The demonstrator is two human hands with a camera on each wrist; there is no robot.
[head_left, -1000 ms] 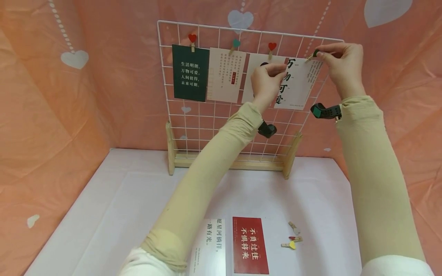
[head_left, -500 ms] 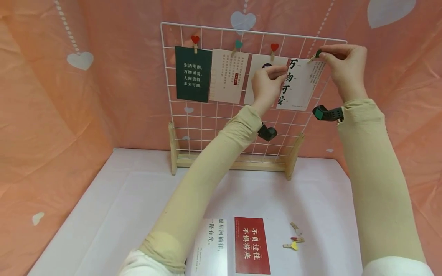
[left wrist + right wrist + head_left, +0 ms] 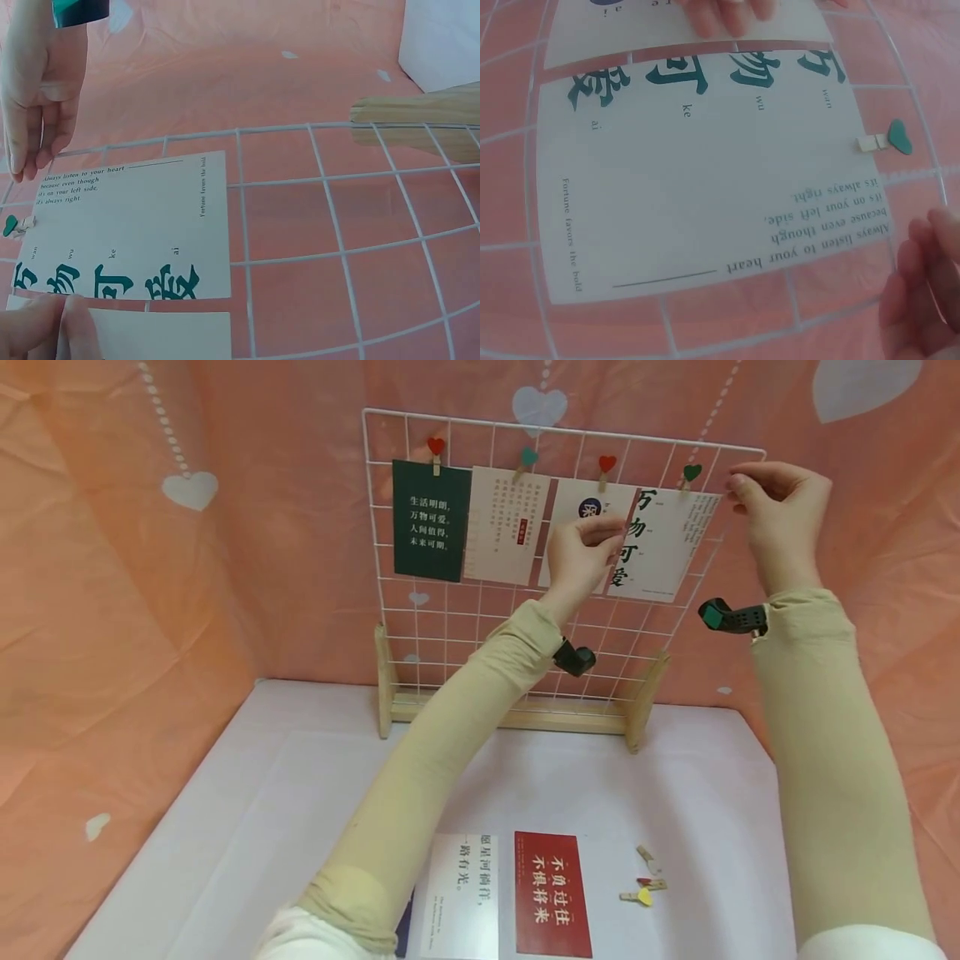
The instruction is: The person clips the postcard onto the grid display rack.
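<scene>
A white card with large black calligraphy [image 3: 660,547] hangs at the right end of a row on the white wire grid [image 3: 480,639]. A wooden clip with a green heart [image 3: 692,473] sits on its top edge. My right hand [image 3: 787,522] is just right of that card, apart from the clip, fingers loosely bent and holding nothing. My left hand [image 3: 581,556] is in front of the neighbouring white card [image 3: 562,493], its fingertips close to the calligraphy card's left edge. In the right wrist view, the left fingertips [image 3: 727,15] stop short of the calligraphy card.
A green card [image 3: 427,518] and a pale pink card [image 3: 498,527] hang further left. On the table lie a red card [image 3: 552,893], a white card [image 3: 461,897], and several wooden clips, one with a yellow heart [image 3: 643,897]. Wooden feet [image 3: 639,702] support the grid.
My right hand has let go of the green heart clip and drawn away to the right. The left fingertips have moved slightly left off the calligraphy card's edge. The view has shifted a little.
</scene>
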